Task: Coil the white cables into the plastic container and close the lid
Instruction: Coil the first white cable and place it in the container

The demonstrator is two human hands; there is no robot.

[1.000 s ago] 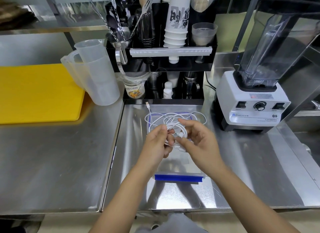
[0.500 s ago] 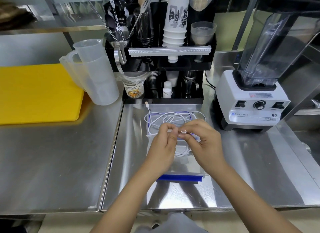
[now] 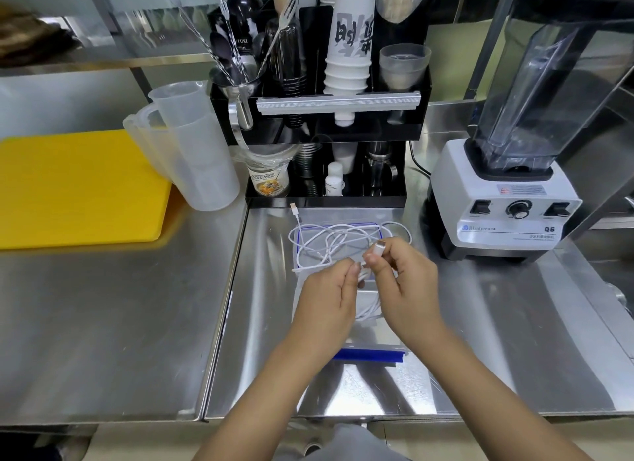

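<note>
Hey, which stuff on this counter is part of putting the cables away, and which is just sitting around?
Part of the job:
white cables
plastic container
left hand and right hand, both pinching the cable

Just lying about:
blender
yellow cutting board
clear pitchers
black cup and utensil rack

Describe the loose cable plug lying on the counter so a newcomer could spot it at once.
Start at the black cup organizer at the back of the steel counter. Just in front of its lower left corner, a small white plug lies on the steel, its cable running toward the hands. Unlike the plug pinched in the right hand, nothing touches it.
</note>
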